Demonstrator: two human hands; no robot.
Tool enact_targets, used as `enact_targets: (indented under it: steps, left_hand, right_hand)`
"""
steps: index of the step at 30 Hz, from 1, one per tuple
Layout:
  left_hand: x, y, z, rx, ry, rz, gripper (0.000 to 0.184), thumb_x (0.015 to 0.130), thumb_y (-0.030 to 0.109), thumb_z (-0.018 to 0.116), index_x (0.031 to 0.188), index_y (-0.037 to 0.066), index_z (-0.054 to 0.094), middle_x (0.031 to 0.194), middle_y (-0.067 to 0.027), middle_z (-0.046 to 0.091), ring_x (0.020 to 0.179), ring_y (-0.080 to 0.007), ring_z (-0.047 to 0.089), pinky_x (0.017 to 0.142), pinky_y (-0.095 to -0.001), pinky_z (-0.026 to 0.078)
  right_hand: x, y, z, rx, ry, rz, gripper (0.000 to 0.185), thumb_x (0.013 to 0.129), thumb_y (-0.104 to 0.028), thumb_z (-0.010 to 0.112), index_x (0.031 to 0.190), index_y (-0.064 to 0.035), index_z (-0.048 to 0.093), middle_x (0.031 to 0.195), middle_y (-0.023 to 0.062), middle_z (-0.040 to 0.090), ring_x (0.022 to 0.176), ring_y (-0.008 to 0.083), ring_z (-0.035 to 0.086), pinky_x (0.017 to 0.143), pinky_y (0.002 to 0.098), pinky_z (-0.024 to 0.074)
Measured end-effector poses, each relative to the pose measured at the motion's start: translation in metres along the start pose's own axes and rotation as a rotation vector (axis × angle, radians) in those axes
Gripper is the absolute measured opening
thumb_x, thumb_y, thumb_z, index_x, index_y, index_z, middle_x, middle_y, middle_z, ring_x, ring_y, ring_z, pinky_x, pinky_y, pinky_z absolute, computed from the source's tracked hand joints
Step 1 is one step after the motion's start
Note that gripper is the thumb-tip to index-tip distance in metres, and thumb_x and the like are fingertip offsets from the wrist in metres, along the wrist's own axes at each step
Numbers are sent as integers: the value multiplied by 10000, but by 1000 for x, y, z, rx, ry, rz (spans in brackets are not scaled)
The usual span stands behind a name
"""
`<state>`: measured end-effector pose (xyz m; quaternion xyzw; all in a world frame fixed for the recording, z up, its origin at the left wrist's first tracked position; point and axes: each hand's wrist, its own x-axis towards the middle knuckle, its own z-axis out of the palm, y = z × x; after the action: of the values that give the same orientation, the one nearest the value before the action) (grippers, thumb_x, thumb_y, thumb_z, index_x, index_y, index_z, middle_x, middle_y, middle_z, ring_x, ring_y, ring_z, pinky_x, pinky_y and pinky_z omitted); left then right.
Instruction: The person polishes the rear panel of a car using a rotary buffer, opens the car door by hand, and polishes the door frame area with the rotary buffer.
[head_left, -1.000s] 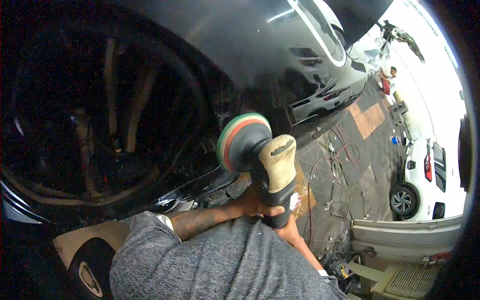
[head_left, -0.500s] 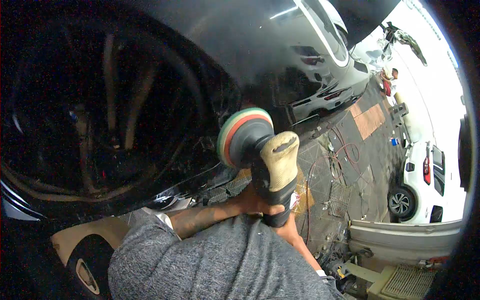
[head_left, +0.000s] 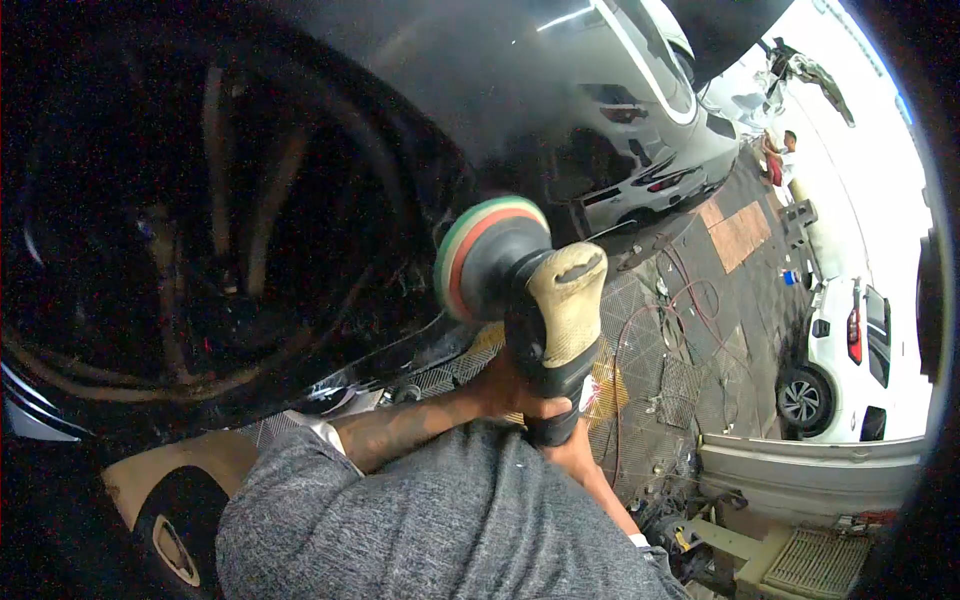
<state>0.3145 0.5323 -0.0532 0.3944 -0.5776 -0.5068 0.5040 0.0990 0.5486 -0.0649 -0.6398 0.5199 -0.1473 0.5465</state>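
A polisher (head_left: 562, 310) with a cream head cover and black body is held in front of my chest. Its round pad (head_left: 455, 262), layered green, cream and orange, faces the glossy black car panel (head_left: 520, 130); whether it touches cannot be made out. My left hand (head_left: 515, 390) wraps the polisher's body from the left side, fingers partly hidden behind it. Lower down, my right hand (head_left: 572, 447) grips the bottom end of the body, its fingers mostly covered by the tool.
Left of the pad is a dark car wheel (head_left: 215, 230). A red hose (head_left: 690, 300) loops over the paved floor. Farther right stand a white car (head_left: 850, 370) and a pale panel (head_left: 800, 480). Another person (head_left: 780, 160) is near the back wall.
The polisher has shifted slightly upward in the view, and both hands have moved with it. The pad stays beside the black panel.
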Motion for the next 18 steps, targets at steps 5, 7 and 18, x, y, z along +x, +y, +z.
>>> enact_targets:
  steps: [5, 7, 18]
  left_hand:
    - [2, 8, 0, -73, -6, -80, 909, 672, 333, 874, 1411, 40, 433, 1375, -148, 521, 1306, -294, 484, 1137, -433, 369]
    - [4, 16, -3, -44, -45, -124, 927, 673, 337, 877, 1421, 39, 418, 1386, -150, 509, 1313, -296, 478, 1135, -438, 371]
    - [0, 7, 2, 10, 48, -39, 832, 738, 487, 827, 1375, 51, 516, 1431, -163, 526, 1363, -324, 442, 1183, -453, 330]
  right_hand:
    - [4, -4, -4, -34, -7, -16, 279, 750, -195, 780, 939, -3, 708, 877, 106, 735, 843, 184, 698, 765, 366, 542]
    - [3, -13, -6, -31, -7, -40, 280, 748, -195, 787, 936, 0, 713, 868, 108, 736, 832, 195, 700, 766, 377, 547]
    - [4, -6, -3, -52, 45, -136, 244, 735, -169, 784, 891, 1, 703, 830, 79, 728, 782, 161, 683, 719, 354, 542]
